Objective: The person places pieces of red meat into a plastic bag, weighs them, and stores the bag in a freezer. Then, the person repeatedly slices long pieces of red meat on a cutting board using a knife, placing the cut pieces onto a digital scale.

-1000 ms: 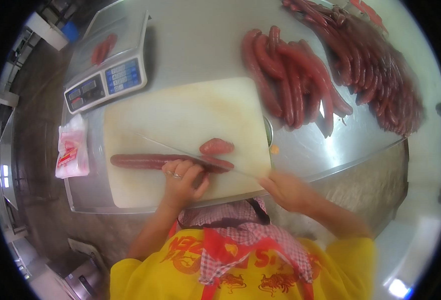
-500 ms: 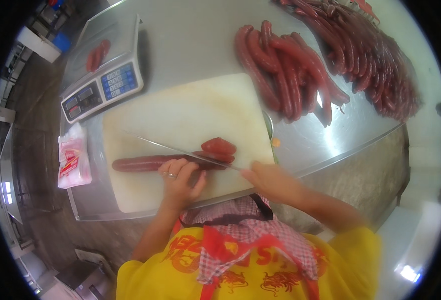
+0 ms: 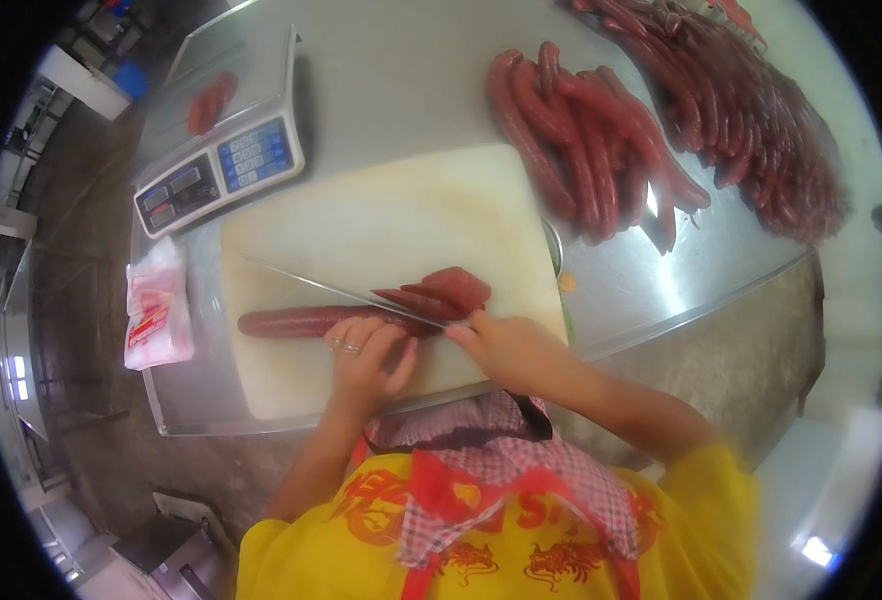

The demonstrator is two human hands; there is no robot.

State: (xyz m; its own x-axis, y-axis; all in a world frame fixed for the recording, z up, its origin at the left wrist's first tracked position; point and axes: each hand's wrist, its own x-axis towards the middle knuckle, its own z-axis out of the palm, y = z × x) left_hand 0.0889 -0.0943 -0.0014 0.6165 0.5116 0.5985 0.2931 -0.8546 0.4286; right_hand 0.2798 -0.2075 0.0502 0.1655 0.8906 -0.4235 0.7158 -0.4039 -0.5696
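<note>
A long dark-red sausage point(image 3: 286, 321) lies crosswise on the white cutting board point(image 3: 381, 215). My left hand point(image 3: 363, 358), with a ring on one finger, presses on the sausage with bent fingers near its right part. My right hand point(image 3: 513, 352) is closed round the handle of a long knife point(image 3: 316, 281), and the handle is hidden in the grip. The blade slants to the far left across the sausage, just beyond my left fingers. Several cut slices point(image 3: 456, 290) lie overlapping on the far side of the blade, close to my right hand.
A pile of whole sausages point(image 3: 591, 140) rests on the metal table point(image 3: 401, 70) right of the board, with a larger heap point(image 3: 736, 120) behind it. At left stand a scale point(image 3: 216, 170) with sausage pieces point(image 3: 211, 103) on its pan, and a plastic packet point(image 3: 157, 310).
More slices now lie fanned out beyond the blade. My right hand and the knife handle have shifted slightly left and farther away. My left hand still holds the sausage.
</note>
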